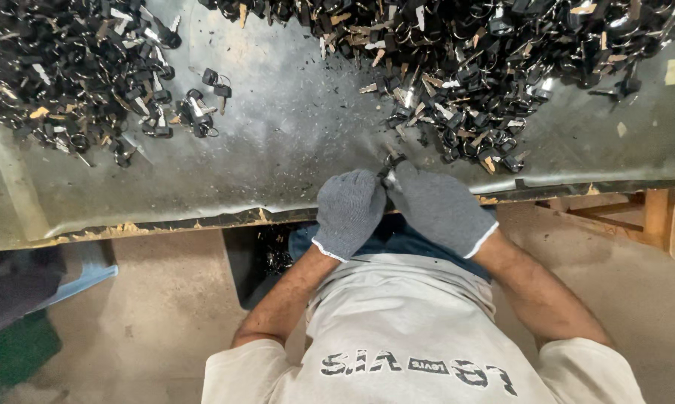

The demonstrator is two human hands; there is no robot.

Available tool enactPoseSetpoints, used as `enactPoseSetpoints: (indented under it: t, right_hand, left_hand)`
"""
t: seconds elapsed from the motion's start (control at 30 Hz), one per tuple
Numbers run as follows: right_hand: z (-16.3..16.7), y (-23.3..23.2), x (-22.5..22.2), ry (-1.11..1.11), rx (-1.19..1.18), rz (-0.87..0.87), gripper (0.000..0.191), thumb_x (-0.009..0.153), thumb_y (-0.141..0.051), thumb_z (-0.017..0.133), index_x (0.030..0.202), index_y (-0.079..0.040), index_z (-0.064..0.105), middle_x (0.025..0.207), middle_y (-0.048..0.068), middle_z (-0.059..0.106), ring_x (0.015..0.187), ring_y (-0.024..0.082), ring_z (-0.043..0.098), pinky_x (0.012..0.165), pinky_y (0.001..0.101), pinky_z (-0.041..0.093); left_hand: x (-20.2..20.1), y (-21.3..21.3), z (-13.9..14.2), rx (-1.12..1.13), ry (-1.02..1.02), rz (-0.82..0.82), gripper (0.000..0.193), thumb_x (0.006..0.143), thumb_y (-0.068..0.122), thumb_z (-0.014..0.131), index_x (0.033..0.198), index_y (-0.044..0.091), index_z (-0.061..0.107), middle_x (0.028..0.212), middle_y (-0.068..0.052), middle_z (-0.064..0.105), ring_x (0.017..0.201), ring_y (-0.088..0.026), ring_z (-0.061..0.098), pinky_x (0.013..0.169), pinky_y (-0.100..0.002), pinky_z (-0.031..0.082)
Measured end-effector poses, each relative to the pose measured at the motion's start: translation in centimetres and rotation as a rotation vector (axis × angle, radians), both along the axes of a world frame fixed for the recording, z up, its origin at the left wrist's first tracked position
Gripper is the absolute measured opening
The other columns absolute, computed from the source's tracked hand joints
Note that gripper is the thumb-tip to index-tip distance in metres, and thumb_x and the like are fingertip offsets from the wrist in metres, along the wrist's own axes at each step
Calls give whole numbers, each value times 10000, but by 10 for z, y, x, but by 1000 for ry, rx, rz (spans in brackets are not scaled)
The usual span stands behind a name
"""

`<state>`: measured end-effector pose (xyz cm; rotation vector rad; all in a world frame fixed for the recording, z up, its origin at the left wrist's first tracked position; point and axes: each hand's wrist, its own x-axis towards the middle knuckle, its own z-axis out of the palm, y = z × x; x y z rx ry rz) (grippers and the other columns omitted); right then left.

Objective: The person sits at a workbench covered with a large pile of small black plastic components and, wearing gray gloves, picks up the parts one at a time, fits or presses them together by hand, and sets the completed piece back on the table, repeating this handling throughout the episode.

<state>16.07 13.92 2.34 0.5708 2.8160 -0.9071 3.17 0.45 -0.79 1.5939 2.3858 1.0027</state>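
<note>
A large heap of keys (494, 67) lies along the far right of the metal table (277, 142), and a second heap of keys (60, 75) fills its far left corner. A few loose keys (203, 105) lie just right of that left heap. At the table's near edge, the left hand (348, 213) and right hand (438, 209) meet, touching, with a small key piece (390, 166) between them.

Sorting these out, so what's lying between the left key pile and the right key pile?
Head view: mostly bare metal tabletop with dark specks; a few stray keys beside the left pile, none near the right pile.
</note>
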Motion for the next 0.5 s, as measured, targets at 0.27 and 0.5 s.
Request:
enactPoseSetpoints:
  t: [0.27, 0.5]
  right_hand:
    - [9, 2, 0, -73, 484, 12, 246, 941, -133, 607, 1143, 7, 596, 924, 174, 688, 632, 283, 718, 491, 374, 569]
    - [9, 10, 1, -37, 379, -19, 265, 983, -211, 608, 1077, 36, 588, 905, 197, 700, 667, 307, 726, 507, 383, 570]
  left_hand:
    - [-2, 2, -3, -51, 23, -28, 151, 882, 164, 729, 837, 100, 600, 767, -115, 605, 731, -347, 629, 665, -490, 486]
    - [-5, 4, -3, -7, -13, -51, 92, 855, 148, 717, 879, 100, 643, 815, -110, 640, 768, -335, 657, 675, -474, 502]
